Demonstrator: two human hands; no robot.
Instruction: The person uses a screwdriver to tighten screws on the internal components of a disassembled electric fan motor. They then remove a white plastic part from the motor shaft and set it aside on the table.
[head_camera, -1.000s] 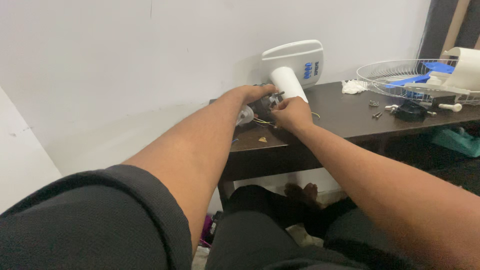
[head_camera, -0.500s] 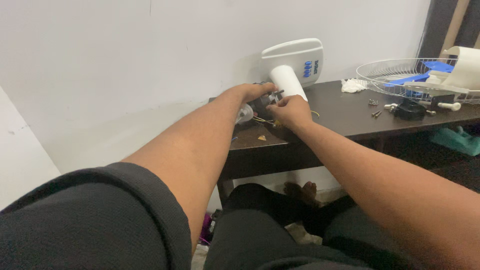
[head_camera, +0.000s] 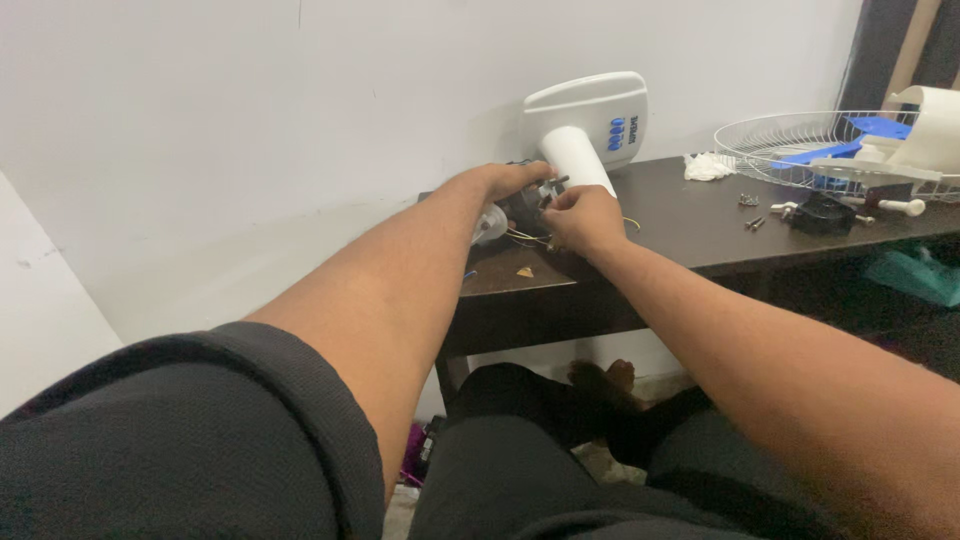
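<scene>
At the near left corner of the dark table (head_camera: 700, 215), both hands close on a small fan motor (head_camera: 518, 208). My left hand (head_camera: 505, 182) curls over its top and back, fingers wrapped round it, while my right hand (head_camera: 585, 218) pinches at its front with fingertips drawn narrow; exactly what they pinch is too small to tell. That motor is a dark, stubby block with a pale rounded cap (head_camera: 489, 223) at its left end and thin yellow wires (head_camera: 522, 238) trailing beneath it; it lies roughly level, long axis running left to right, cap end toward the wall side. Just behind it stands a white fan base (head_camera: 588, 125), its neck tilted down toward the hands, with blue buttons on its face. A small tan scrap (head_camera: 524, 271) lies on the tabletop below my hands. Farther right sit loose screws (head_camera: 750, 212), a black part (head_camera: 820, 213), a white crumpled cloth (head_camera: 708, 167) and a wire fan guard (head_camera: 790, 150) holding blue blades (head_camera: 880, 128).
</scene>
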